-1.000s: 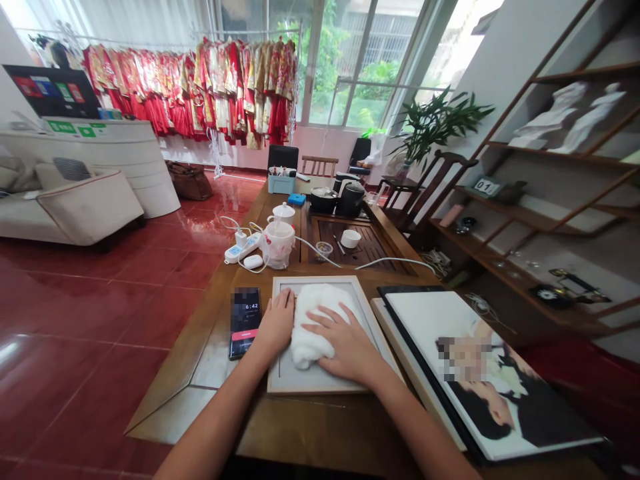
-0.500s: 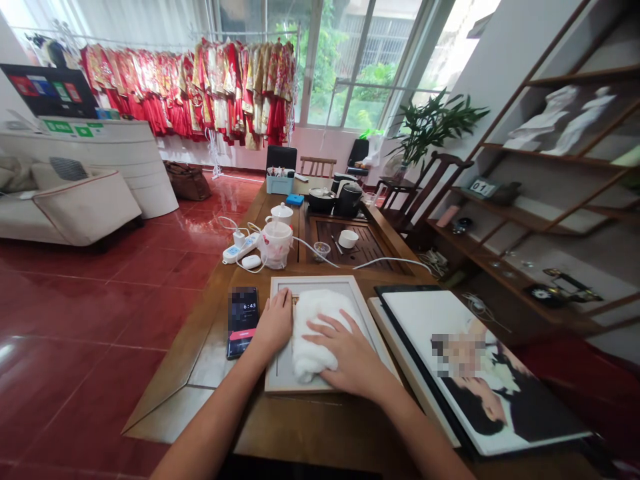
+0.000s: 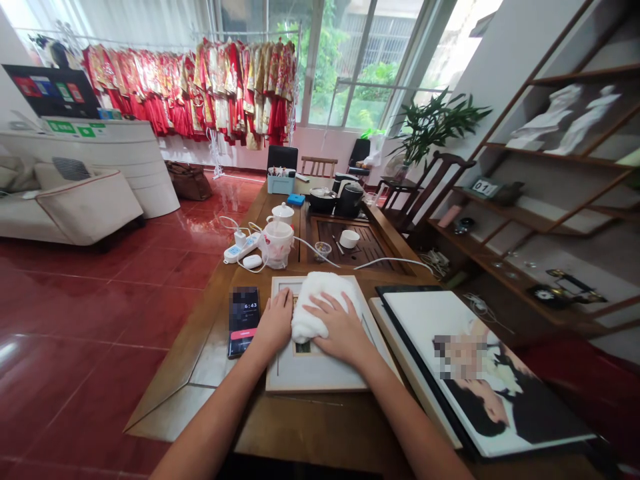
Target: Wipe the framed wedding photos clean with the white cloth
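Note:
A white-framed picture point(image 3: 320, 379) lies flat on the wooden table point(image 3: 310, 427) in front of me. A folded white cloth point(image 3: 320, 301) rests on its glass near the far end. My right hand point(image 3: 340, 328) lies flat on the cloth with fingers spread, pressing it down. My left hand point(image 3: 276, 323) rests on the frame's left edge, fingers curved over it, holding it still. A dark phone point(image 3: 243, 319) with a lit screen lies just left of my left hand.
A large photo print on a dark board point(image 3: 480, 373) lies to the right of the frame. Beyond stand a white teapot point(image 3: 279, 241), a power strip point(image 3: 242, 247), a tea tray with a bowl point(image 3: 349, 237) and kettles point(image 3: 345, 197). Shelves stand right, red floor left.
My right hand has pushed the cloth away from me toward the frame's far end, uncovering the near part of the glass. My left hand has stayed on the frame's edge.

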Available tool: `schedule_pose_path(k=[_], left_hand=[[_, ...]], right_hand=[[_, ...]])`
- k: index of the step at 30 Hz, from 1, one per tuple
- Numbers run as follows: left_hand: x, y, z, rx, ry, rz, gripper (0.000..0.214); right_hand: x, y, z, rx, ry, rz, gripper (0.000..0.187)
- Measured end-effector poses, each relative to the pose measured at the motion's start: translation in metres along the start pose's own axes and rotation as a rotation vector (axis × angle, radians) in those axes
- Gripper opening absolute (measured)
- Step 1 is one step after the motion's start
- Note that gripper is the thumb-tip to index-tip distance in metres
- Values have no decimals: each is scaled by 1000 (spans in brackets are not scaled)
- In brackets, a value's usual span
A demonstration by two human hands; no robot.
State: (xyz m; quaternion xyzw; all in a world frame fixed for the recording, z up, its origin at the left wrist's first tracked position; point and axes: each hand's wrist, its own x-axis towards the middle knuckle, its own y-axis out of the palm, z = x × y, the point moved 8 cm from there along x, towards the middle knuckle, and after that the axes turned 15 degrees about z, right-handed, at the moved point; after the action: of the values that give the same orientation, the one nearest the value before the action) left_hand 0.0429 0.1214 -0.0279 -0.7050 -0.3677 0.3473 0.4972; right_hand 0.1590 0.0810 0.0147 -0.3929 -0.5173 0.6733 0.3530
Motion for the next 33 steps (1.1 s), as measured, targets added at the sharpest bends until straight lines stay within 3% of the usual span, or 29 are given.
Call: schedule_pose_path(k=[11, 14, 20, 23, 33], left_hand=[[1, 1, 0, 28, -11, -43, 53], [1, 1, -1, 27, -8, -40, 53], [1, 2, -1, 41, -18, -7, 53], [1, 1, -1, 44, -27, -4, 54], [0, -1, -2, 21, -9, -35, 53]], right_hand=[[-50, 4, 8, 172, -146, 181, 50], [-42, 4, 4, 147, -126, 167, 51], [-6, -3, -10, 39, -22, 4, 56], [-3, -4, -10, 7, 19, -37, 57], [-60, 7, 7, 105, -56, 82, 51]])
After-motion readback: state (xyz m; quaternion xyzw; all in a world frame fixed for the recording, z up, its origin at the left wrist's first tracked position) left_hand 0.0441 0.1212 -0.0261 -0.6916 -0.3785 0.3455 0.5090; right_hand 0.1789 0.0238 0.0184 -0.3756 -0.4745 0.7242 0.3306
